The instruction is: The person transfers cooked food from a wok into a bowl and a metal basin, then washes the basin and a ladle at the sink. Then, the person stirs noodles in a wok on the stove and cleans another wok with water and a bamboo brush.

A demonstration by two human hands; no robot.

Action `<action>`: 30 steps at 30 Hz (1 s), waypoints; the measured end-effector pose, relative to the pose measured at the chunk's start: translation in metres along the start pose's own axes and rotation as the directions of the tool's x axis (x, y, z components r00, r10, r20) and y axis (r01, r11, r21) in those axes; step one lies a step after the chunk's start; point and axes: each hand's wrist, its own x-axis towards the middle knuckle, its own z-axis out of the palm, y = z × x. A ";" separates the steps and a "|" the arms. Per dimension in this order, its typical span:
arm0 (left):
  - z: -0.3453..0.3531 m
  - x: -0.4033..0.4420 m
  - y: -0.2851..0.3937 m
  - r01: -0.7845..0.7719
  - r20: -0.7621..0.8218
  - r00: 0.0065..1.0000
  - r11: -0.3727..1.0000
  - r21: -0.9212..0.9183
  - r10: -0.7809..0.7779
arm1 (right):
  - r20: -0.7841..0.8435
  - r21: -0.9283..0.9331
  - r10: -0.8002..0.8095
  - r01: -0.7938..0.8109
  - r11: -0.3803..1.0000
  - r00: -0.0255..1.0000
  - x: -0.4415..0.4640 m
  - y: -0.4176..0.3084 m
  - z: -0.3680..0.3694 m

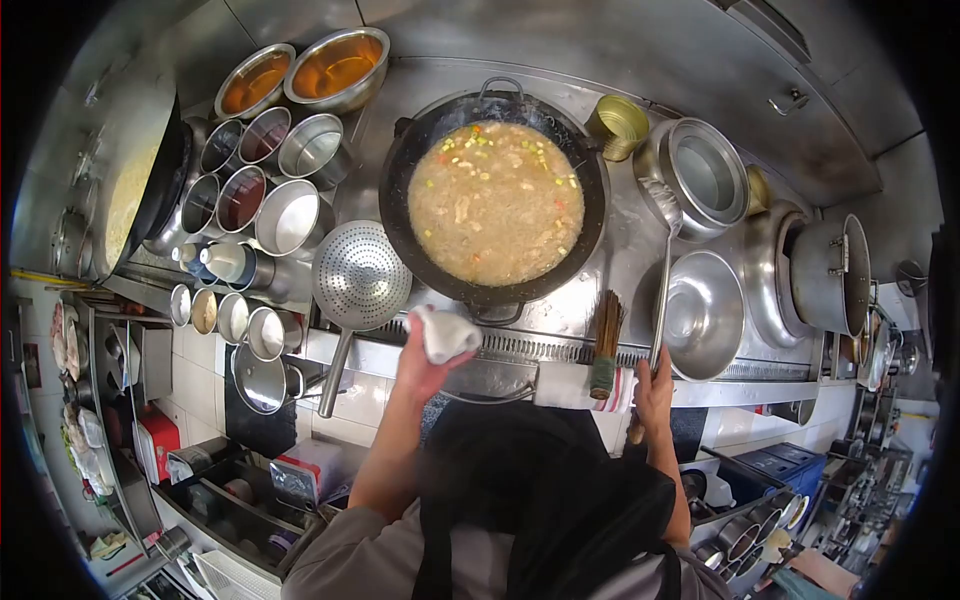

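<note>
My left hand (416, 368) is closed around a folded white cloth (449, 337) just below the near handle of a black wok (596, 195). The wok holds a pale brown soup (490, 215) with bits of green and orange and small pieces of something light. To the right, my right hand (655, 395) grips the long handle of a ladle (664, 290), whose bowl lies beside the nested metal pots. A perforated skimmer (362, 276) rests left of the wok, close to my left hand. Near my right hand are a bamboo wok brush (606, 345) and a striped towel (570, 386).
Several metal cups (290, 216) stand on the left, with two bowls of orange liquid (340, 66) behind them. An open tin (619, 122), stacked pots (705, 170), a steel bowl (703, 315) and a large pot (832, 272) occupy the right side.
</note>
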 end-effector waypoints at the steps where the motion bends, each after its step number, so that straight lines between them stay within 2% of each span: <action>1: 0.016 0.008 0.001 0.062 -0.011 0.998 0.998 0.029 -0.061 | 0.038 0.081 0.114 -0.117 0.990 0.993 0.002 -0.016 -0.003; 3: 0.046 0.020 0.000 0.181 -0.040 0.983 0.980 0.088 -0.178 | 0.141 0.230 0.323 -0.348 0.909 0.936 0.007 -0.062 -0.016; 4: 0.056 0.028 -0.006 0.158 -0.064 0.987 0.976 0.151 -0.150 | 0.039 0.158 0.151 -0.155 0.975 0.988 0.008 -0.051 -0.007; 6: 0.066 0.042 -0.021 0.113 -0.105 0.991 0.956 0.271 -0.087 | 0.019 0.174 0.156 -0.157 0.972 0.988 0.005 -0.053 -0.008; 9: 0.052 0.059 -0.026 0.167 -0.096 0.984 0.957 0.238 -0.148 | -0.022 0.175 0.123 -0.117 0.978 0.992 0.009 -0.068 -0.009; 12: 0.047 0.077 -0.030 0.254 -0.135 0.962 0.962 0.104 -0.239 | -0.074 0.138 0.076 -0.065 0.988 0.994 0.008 -0.073 -0.005; 15: 0.037 0.086 -0.026 0.297 -0.064 0.955 0.945 0.136 -0.290 | -0.097 0.157 0.087 -0.071 0.985 0.992 0.005 -0.070 -0.006; 17: 0.045 0.080 -0.028 0.210 -0.128 0.973 0.964 0.164 -0.190 | -0.129 0.167 0.054 -0.032 0.985 0.990 0.002 -0.067 -0.006; 18: 0.038 0.083 -0.034 0.169 -0.135 0.980 0.969 0.178 -0.146 | -0.041 0.180 0.175 -0.165 0.970 0.984 0.002 -0.067 -0.012; 21: 0.032 0.083 -0.043 0.024 -0.120 0.993 0.973 0.228 0.004 | -0.170 0.200 -0.016 0.051 0.978 0.985 0.005 -0.057 -0.012; 23: 0.040 0.075 -0.046 -0.089 -0.106 0.988 0.970 0.226 0.115 | -0.142 0.232 0.004 0.029 0.972 0.990 0.012 -0.057 -0.017; 27: 0.023 0.071 -0.054 -0.112 -0.041 0.991 0.955 0.274 0.129 | -0.083 0.162 0.070 -0.056 0.985 0.994 0.026 -0.046 -0.027; 28: 0.023 0.066 -0.056 -0.122 -0.052 0.989 0.953 0.278 0.142 | -0.125 0.129 -0.010 0.026 0.991 0.992 0.034 -0.037 -0.023; 30: 0.019 0.058 -0.060 -0.145 -0.028 0.986 0.940 0.309 0.162 | -0.115 0.228 -0.031 0.057 0.972 0.993 0.038 -0.026 -0.023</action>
